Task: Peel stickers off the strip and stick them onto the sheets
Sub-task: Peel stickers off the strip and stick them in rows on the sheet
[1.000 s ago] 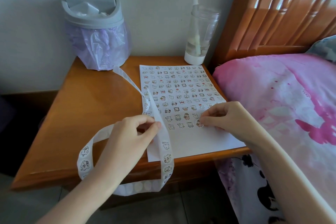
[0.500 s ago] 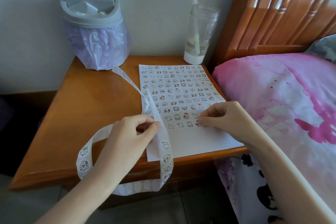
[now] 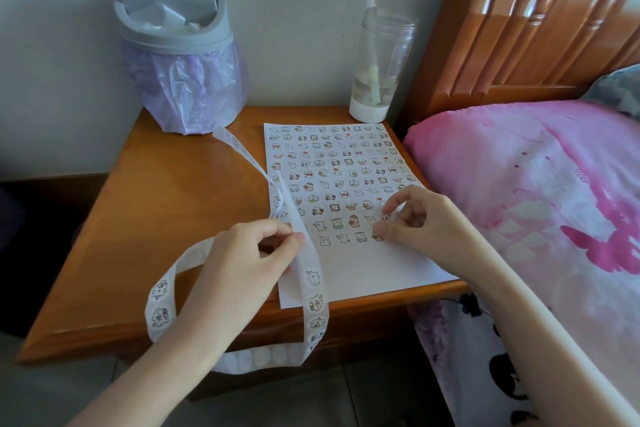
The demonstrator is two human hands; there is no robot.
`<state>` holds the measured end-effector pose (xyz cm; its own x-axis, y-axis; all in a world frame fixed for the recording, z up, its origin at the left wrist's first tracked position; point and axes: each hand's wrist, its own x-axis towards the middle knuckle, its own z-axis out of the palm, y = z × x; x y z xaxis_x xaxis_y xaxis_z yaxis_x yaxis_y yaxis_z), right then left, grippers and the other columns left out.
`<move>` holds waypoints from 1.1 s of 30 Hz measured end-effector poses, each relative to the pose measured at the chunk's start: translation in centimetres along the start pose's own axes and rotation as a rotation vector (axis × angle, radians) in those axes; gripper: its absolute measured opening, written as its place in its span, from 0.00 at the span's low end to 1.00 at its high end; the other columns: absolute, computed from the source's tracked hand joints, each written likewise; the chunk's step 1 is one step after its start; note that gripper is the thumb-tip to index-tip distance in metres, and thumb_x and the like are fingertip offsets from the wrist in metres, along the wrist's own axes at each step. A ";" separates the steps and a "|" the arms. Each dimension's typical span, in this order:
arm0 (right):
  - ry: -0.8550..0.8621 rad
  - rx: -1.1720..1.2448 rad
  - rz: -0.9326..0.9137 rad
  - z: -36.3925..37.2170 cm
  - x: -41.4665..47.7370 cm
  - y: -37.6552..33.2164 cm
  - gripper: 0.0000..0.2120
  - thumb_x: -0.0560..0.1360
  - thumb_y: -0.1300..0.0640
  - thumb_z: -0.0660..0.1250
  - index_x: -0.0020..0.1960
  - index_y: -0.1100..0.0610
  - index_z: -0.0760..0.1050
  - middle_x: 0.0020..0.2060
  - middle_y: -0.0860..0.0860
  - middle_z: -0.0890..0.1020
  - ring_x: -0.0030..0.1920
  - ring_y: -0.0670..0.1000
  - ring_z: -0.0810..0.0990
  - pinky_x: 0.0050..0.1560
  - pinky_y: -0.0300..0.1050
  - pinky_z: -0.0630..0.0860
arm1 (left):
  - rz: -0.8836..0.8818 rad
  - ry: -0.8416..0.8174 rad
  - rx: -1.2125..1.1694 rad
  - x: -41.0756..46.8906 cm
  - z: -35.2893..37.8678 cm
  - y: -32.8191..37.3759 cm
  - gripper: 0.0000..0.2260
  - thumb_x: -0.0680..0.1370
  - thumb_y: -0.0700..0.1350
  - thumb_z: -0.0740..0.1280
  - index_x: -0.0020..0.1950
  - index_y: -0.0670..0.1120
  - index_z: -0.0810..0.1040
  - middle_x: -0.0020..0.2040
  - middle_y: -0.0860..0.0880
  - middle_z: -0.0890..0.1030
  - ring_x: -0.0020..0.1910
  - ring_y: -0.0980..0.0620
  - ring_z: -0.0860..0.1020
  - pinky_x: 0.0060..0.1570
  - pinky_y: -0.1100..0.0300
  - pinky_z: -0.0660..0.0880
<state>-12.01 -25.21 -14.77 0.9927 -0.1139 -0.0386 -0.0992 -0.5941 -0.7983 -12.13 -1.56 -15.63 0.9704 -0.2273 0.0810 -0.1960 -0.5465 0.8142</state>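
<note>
Nearest the observer, a loop of the strip (image 3: pixel 313 282) hangs below the front edge of the bench (image 3: pixel 156 218). The bottom of the loop shows blank round patches; both rising parts carry printed cartoon stickers.

The left hand (image 3: pixel 242 267) grips the strip, pinching it between thumb and forefinger just above the left edge of the sheet (image 3: pixel 363 270). Beyond that hand the strip runs away across the bench, its far end lying just in front of the bin.

The sheet lies flat on the right part of the bench, its near edge at the bench front. The near portion is bare white. Rows of small stickers fill the rest up to the far edge.

The right hand (image 3: pixel 426 222) rests on the sheet with fingers curled and nothing seen held. Its thumb tip touches the sheet at the right end of the nearest sticker row (image 3: pixel 360 237).

At the back stand a grey bin (image 3: pixel 173 35) with a purple liner and a clear bottle (image 3: pixel 379 62). A bed with a pink cover (image 3: pixel 519 184) adjoins on the right.
</note>
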 end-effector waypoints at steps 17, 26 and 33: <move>0.091 -0.125 -0.058 0.6 -0.1 0.3 0.04 0.73 0.55 0.71 0.41 0.48 0.76 0.34 0.45 0.76 0.30 0.42 0.69 0.35 0.37 0.66 | -0.021 -0.010 -0.055 -0.1 -0.3 0.3 0.05 0.75 0.50 0.66 0.47 0.53 0.80 0.45 0.61 0.82 0.41 0.63 0.80 0.35 0.78 0.72; -0.166 0.321 -0.310 3.6 -3.9 -5.3 0.06 0.72 0.56 0.70 0.48 0.56 0.80 0.41 0.50 0.85 0.39 0.47 0.83 0.41 0.39 0.80 | -0.028 0.112 -0.385 -0.7 -1.5 2.0 0.07 0.75 0.48 0.66 0.44 0.49 0.83 0.39 0.55 0.85 0.41 0.60 0.82 0.37 0.75 0.74; -0.151 0.406 -0.291 3.4 -4.0 -5.0 0.04 0.72 0.65 0.70 0.46 0.61 0.81 0.42 0.50 0.85 0.41 0.47 0.84 0.41 0.40 0.81 | -0.108 0.089 -0.501 -0.6 -1.2 2.6 0.12 0.72 0.55 0.64 0.43 0.50 0.82 0.37 0.53 0.85 0.37 0.55 0.84 0.40 0.67 0.79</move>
<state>-15.26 -19.06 -12.71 0.9770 0.1435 0.1576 0.1872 -0.2243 -0.9564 -13.07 -1.92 -12.88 0.9939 -0.1099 0.0121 -0.0237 -0.1054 0.9941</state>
